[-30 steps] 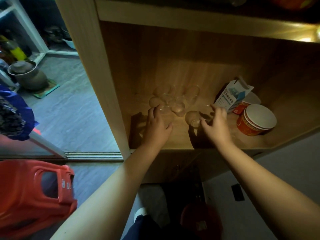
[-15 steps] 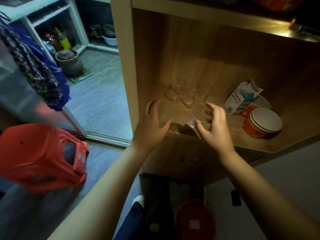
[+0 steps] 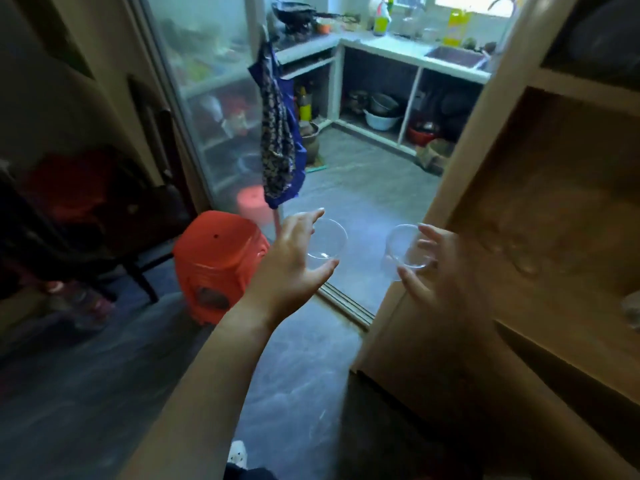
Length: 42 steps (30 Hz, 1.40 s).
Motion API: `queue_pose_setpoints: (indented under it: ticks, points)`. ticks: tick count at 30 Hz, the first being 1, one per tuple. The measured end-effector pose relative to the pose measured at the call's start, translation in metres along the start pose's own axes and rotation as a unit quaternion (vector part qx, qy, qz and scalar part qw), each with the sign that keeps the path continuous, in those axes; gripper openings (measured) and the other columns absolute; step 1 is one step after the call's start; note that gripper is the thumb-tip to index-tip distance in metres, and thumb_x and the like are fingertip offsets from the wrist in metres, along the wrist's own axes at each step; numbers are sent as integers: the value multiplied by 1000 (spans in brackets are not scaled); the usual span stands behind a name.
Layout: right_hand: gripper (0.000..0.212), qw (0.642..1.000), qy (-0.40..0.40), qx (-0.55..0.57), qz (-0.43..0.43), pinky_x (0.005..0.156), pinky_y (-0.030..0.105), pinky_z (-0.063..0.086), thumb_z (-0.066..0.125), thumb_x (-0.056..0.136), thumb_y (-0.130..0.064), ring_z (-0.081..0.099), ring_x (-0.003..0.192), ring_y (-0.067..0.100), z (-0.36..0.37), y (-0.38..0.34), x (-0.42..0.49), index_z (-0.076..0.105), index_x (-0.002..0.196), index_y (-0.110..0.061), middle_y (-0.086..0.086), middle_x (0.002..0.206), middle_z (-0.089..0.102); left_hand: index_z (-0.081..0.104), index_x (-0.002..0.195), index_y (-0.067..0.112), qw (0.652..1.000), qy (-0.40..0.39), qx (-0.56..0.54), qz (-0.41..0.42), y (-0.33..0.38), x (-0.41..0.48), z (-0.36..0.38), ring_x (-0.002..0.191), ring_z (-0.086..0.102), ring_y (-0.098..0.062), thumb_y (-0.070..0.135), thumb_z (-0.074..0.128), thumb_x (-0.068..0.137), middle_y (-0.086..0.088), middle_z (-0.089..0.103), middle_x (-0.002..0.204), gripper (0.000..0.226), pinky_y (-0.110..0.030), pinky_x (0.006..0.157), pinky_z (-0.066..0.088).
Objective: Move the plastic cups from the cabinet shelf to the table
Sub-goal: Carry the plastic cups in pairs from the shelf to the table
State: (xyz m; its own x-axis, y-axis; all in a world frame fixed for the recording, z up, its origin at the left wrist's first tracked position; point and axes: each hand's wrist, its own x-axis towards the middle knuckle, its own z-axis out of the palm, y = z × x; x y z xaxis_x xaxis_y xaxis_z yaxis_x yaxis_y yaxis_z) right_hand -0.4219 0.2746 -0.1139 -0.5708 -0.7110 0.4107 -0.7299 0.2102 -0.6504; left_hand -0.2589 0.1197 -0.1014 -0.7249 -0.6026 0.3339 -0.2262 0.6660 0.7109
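Observation:
My left hand (image 3: pixel 292 261) grips a clear plastic cup (image 3: pixel 327 242) between thumb and fingers, held in the air over the grey floor. A second clear plastic cup (image 3: pixel 403 245) is gripped by my right hand (image 3: pixel 440 268), just in front of the wooden cabinet's left edge. Both cups lean with their mouths towards me. Several more clear cups (image 3: pixel 526 261) stay on the cabinet shelf (image 3: pixel 571 299) at the right, blurred. No table is visible.
An orange plastic stool (image 3: pixel 220 265) stands on the floor to the left of my left hand. A dark chair (image 3: pixel 104 216) is further left. A glass sliding door (image 3: pixel 214 109) with a hanging blue cloth (image 3: pixel 278 140) opens onto a kitchen with a counter (image 3: pixel 408 53).
Both hands lifted a cup each off the shelf and pulled them out of the cabinet. My view swung left, away from the shelf towards the doorway and floor.

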Motion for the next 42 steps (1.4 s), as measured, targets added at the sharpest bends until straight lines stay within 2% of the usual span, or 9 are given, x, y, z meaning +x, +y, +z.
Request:
queue_pose_setpoints:
  ticks: [5,10,12,16,20,22,31,35,42]
  points:
    - [56,997,-38,26,-60,92,31,48,72,80,-9,55,105,12,73,-74,25,46,130,-7,5,122,46,40,136,14,996,73,27,-38,-52,-23,-84,117,45,-11,15,72,75,5,41,124,69,-20,98,35]
    - [55,993,-71,50,-85,87,24,44,71,81,-9,58,105,16,165,-154,48,47,130,-7,8,124,49,39,137,13,986,132,40,-91,-120,-52,-186,119,47,-13,14,74,75,-3,43,131,71,-27,101,38]
    - [56,989,-92,66,-95,86,22,44,71,80,-10,58,105,17,213,-190,57,47,130,-8,8,124,49,39,137,17,979,159,46,-116,-153,-68,-231,116,47,-7,17,74,76,1,42,133,71,-16,97,37]
    - [57,977,-131,106,-128,88,38,51,73,78,-12,59,105,22,308,-260,71,47,129,-10,4,122,47,37,139,20,967,193,72,-150,-213,-98,-306,116,43,2,22,72,79,7,40,134,70,3,89,27]
    - [61,968,-153,121,-158,84,4,38,71,76,-24,50,103,1,373,-314,78,46,131,-16,-11,120,40,35,139,23,957,213,88,-175,-253,-120,-360,117,41,5,24,71,80,11,38,135,69,3,87,27]
    - [61,961,-175,128,-173,80,-3,33,70,77,-28,45,102,-5,393,-335,83,46,132,-16,-11,121,40,35,139,26,953,222,93,-184,-269,-125,-381,117,39,8,25,71,81,14,37,135,69,5,85,27]
    - [59,947,-218,128,-199,83,11,37,74,79,-16,47,102,0,491,-377,130,47,132,-15,-2,124,48,33,140,25,931,254,113,-236,-351,-112,-436,120,38,6,27,68,83,12,36,138,67,5,84,28]
    - [59,936,-243,143,-210,77,4,39,73,79,-18,50,104,2,547,-387,170,46,131,-18,-5,124,47,34,139,25,918,268,138,-258,-394,-87,-462,113,34,12,27,68,83,12,37,136,66,8,82,25]
    - [61,911,-283,168,-250,79,3,36,73,79,-22,50,109,6,643,-430,253,45,133,-18,-5,127,47,36,138,22,881,306,200,-301,-466,-25,-520,124,39,-3,27,68,83,9,38,138,65,3,81,27]
